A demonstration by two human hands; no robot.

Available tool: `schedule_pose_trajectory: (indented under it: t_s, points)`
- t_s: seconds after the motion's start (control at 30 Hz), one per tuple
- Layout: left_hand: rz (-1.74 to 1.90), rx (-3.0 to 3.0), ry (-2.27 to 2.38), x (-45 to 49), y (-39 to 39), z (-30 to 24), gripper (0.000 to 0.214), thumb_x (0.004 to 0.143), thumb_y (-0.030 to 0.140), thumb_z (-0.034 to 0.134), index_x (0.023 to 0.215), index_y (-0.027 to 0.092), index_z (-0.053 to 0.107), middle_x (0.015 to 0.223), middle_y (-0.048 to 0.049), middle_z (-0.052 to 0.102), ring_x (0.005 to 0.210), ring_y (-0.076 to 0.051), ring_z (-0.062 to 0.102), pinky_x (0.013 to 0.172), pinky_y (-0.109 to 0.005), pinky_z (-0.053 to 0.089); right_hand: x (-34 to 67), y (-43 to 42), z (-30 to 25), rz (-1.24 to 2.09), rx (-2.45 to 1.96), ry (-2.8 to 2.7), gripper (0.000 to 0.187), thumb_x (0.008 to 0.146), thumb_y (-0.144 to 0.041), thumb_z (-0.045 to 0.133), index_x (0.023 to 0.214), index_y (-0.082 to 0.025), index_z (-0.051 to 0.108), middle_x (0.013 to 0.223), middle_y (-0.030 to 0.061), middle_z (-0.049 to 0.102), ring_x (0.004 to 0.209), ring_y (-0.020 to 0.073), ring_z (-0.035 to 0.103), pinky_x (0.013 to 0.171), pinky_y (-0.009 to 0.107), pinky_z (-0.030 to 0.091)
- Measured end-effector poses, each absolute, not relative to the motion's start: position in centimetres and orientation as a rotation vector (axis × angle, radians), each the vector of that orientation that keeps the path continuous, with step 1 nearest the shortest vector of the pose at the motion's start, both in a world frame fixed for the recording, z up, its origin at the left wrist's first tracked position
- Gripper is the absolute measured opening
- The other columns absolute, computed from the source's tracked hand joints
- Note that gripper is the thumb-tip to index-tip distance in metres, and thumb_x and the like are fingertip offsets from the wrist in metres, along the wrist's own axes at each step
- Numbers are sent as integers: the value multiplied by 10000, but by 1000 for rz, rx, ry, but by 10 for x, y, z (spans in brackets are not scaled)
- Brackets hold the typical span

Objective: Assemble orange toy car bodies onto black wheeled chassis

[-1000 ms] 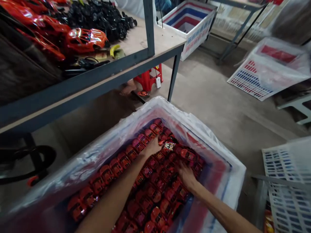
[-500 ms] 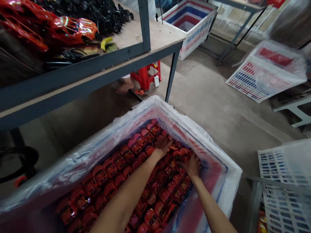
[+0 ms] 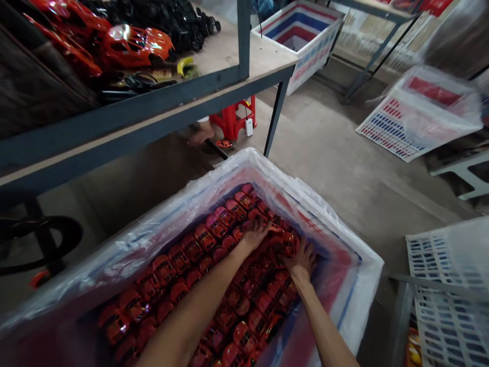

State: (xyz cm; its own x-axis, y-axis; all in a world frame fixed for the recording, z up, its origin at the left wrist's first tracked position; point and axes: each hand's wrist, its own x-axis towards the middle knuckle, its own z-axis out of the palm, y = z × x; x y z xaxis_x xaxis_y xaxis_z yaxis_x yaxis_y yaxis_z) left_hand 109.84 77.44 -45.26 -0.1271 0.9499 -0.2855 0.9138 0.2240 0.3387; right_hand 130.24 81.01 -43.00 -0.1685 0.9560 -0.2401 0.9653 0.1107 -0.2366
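Note:
A large white crate lined with clear plastic sits on the floor, packed with rows of red toy car shells. Both my arms reach into its far right corner. My left hand lies palm down on the shells, fingers curled over one of them. My right hand rests beside it with fingers spread on the shells near the crate's right wall. Neither hand lifts anything clear of the pile.
A grey metal workbench at upper left carries larger red car bodies and black wheels. Beneath it show a red stool and another person's bare foot. More white crates stand around on the concrete floor.
My right hand slid from the middle of the crate to its far right corner, next to my left hand. The upturned shell with a white underside is no longer visible.

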Motion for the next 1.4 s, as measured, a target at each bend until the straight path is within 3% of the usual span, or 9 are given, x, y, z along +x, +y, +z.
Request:
schedule_pose_trajectory:
  t_s: [0.1, 0.2, 0.33, 0.5, 0.63, 0.83, 1.0, 1.27, 1.4]
  points:
    - [105, 1647, 2084, 1092, 762, -451, 671, 929, 47, 492, 1574, 225, 440, 1491, -214, 579, 1319, -373, 608, 1124, -528, 454, 1303, 800, -428, -665, 2072, 2285, 1119, 695, -530, 841, 1604, -176, 294, 1544, 321, 435, 1332, 526, 513, 1029, 607, 426]
    - [138, 1558, 2101, 1086, 744, -444, 684, 909, 23, 513, 1559, 228, 452, 1428, -216, 619, 1253, -351, 653, 1101, -505, 480, 1310, 789, -434, -1155, 2069, 2220, 1125, 699, -575, 823, 1599, -192, 267, 1325, 221, 657, 1178, 421, 659, 962, 514, 522]
    - [250, 1369, 2137, 1091, 701, -434, 631, 903, 3, 511, 1494, 225, 506, 1415, -180, 639, 1291, -294, 638, 1134, -424, 452, 1316, 770, -447, -1671, 1845, 2220, 1024, 725, -526, 801, 1573, -233, 306, 1220, 95, 724, 1118, 316, 716, 1008, 453, 556]
    - [419, 934, 2194, 1119, 649, -435, 634, 853, 8, 592, 1460, 177, 514, 1228, -166, 751, 1159, -290, 720, 1010, -379, 523, 1311, 749, -458, -1772, 1661, 2252, 979, 685, -393, 799, 1552, -244, 370, 1382, 92, 664, 1287, 293, 645, 1139, 456, 482]
    - [736, 651, 2144, 1134, 639, -446, 770, 787, -36, 613, 1498, 233, 498, 1303, -105, 742, 1297, -252, 657, 1096, -364, 485, 1309, 766, -463, -1794, 1469, 2228, 1033, 675, -393, 818, 1580, -236, 345, 1439, 100, 642, 1357, 283, 600, 1170, 450, 452]
    - [1168, 339, 1897, 1144, 660, -461, 784, 750, 60, 737, 1491, 227, 545, 1260, -80, 767, 1096, -215, 748, 1007, -355, 562, 1291, 824, -465, -1687, 1164, 2172, 1117, 503, -279, 913, 1526, -213, 470, 1299, 105, 734, 1186, 314, 699, 1067, 450, 530]
    - [1439, 132, 1852, 1176, 679, -453, 881, 621, 47, 795, 1454, 234, 578, 1328, -91, 733, 1297, -260, 654, 1135, -410, 479, 1276, 834, -439, -1566, 1014, 2272, 1030, 524, -152, 815, 1501, -241, 500, 1300, 125, 719, 1174, 345, 695, 1035, 479, 537]
    - [1681, -55, 1811, 1233, 616, -323, 832, 620, 236, 783, 1435, 246, 618, 1464, -123, 660, 1396, -337, 588, 1199, -464, 436, 1324, 764, -315, -1565, 708, 2473, 1022, 595, -128, 669, 1570, -284, 405, 1565, 151, 476, 1365, 329, 599, 1125, 446, 504]
    - [1647, -50, 2069, 1182, 576, -206, 915, 478, 294, 902, 1339, 512, 678, 1268, -52, 773, 1244, -413, 687, 941, -485, 609, 1297, 727, -230, -1575, 626, 2639, 917, 629, -184, 727, 1504, -368, 522, 1547, 119, 502, 1375, 371, 595, 1091, 442, 550]
